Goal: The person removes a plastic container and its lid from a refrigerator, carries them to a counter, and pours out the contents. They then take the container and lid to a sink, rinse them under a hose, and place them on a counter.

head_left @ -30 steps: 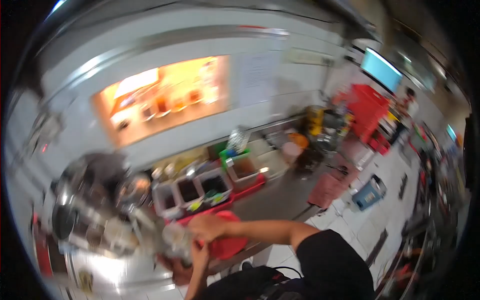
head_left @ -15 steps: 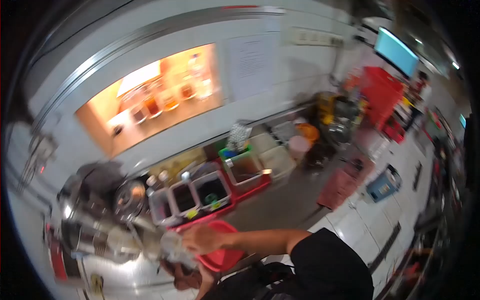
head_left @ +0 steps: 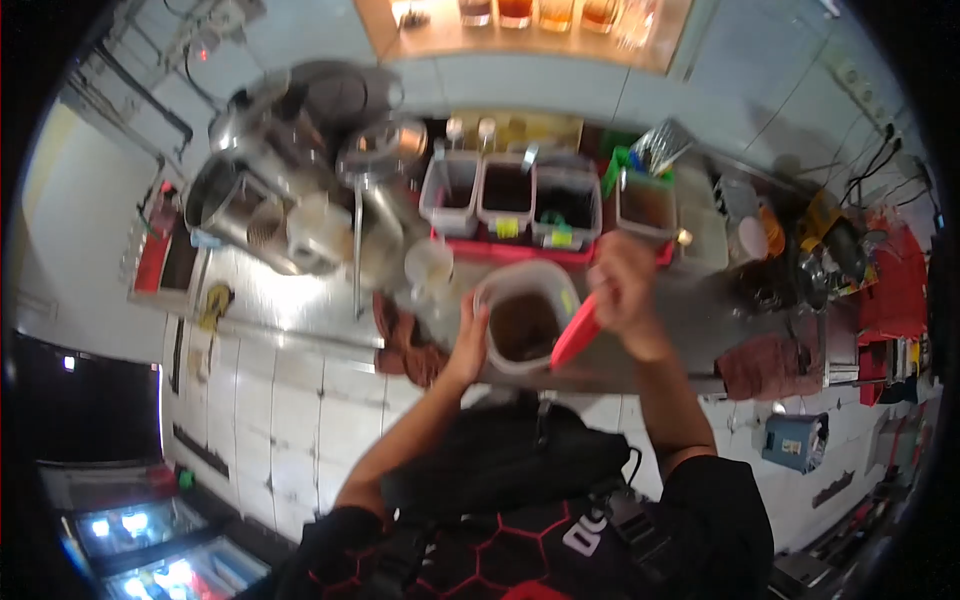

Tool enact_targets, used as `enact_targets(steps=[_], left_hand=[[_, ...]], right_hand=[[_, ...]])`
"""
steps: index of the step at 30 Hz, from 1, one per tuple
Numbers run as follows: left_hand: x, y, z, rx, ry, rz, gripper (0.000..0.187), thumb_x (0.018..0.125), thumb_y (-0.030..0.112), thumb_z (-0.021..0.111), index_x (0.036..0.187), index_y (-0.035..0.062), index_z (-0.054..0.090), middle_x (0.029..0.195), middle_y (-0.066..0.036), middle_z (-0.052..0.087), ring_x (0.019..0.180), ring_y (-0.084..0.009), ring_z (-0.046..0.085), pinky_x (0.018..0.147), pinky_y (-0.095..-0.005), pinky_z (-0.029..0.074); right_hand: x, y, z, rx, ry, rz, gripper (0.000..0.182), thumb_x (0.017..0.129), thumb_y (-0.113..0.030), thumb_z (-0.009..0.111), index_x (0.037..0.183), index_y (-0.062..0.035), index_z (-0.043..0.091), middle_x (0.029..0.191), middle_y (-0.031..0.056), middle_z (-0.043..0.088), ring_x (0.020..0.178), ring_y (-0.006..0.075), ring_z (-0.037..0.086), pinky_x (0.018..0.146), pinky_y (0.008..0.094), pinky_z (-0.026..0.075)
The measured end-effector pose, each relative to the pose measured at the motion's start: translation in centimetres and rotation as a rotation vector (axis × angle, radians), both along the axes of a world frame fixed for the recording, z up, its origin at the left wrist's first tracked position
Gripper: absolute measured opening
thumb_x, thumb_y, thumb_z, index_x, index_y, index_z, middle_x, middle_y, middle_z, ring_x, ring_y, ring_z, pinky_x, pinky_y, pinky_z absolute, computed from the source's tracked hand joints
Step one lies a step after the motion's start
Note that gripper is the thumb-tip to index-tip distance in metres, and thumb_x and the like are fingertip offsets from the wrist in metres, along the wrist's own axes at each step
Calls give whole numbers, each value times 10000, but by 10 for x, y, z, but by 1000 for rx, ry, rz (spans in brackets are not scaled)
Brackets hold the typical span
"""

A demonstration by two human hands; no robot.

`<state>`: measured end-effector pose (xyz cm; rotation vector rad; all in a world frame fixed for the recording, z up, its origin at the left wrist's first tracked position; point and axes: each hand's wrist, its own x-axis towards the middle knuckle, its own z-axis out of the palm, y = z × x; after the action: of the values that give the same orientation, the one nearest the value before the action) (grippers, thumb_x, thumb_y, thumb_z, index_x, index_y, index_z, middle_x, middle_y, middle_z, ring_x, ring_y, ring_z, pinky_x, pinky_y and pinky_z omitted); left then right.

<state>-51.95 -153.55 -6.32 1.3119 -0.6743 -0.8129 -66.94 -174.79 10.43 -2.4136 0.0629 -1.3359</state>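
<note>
A clear plastic container (head_left: 522, 322) with dark brown contents stands on the steel counter (head_left: 300, 300) in front of me. My left hand (head_left: 470, 338) grips its left side. My right hand (head_left: 622, 290) holds a red lid (head_left: 575, 335) tilted up off the container's right rim, so the top is uncovered. A brown cloth (head_left: 405, 335) lies just left of the container.
Behind the container a red tray (head_left: 520, 250) holds three clear tubs of dark filling. Steel pots and a kettle (head_left: 300, 180) crowd the back left. A reddish cloth (head_left: 765, 365) lies at the counter's right, near a red crate (head_left: 890, 290).
The view swung from a tilted look along the room down onto the counter. The red lid, earlier flat over the container, is now lifted on edge in my right hand.
</note>
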Motion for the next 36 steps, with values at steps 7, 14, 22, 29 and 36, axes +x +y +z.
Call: enact_targets(steps=[7,14,22,29,36], left_hand=[[-23,39,56,-3,75,27,560,988,223,512,1479,38,316,1490,-127,359,1410,-223,285,1156,-365,195],[-9,65,34,-2,-17,396,567,906,151,643,1399,27,391,1302,-152,461,1220,-218,420,1043,-356,317],[72,21,39,528,-1182,552,1091,629,340,874,1479,87,240,1426,-239,340,1305,-427,364,1049,-546,334],[96,-9,17,491,-1006,547,1051,629,291,869,1464,64,273,1325,-195,492,1206,-399,501,971,-482,447],[121,12,15,577,-977,690,1026,634,243,871,1444,18,284,1300,-207,499,1220,-403,491,996,-459,438]], right_hand=[[-120,-1,-49,89,127,-334,362,745,-252,782,733,-50,482,687,110,420,623,295,466,557,428,346],[-156,50,-195,-105,459,-407,290,774,-293,738,748,-79,544,726,87,491,724,290,524,641,412,399],[-134,54,-175,104,637,-370,474,744,-429,782,949,-45,596,952,134,586,936,333,573,821,457,441],[-59,82,-165,666,320,12,1285,510,-462,941,1450,-4,194,1421,192,355,1351,337,365,1115,439,322],[-31,85,-163,1001,149,249,1264,500,-303,978,1441,-27,182,1394,172,405,1316,288,424,1120,418,335]])
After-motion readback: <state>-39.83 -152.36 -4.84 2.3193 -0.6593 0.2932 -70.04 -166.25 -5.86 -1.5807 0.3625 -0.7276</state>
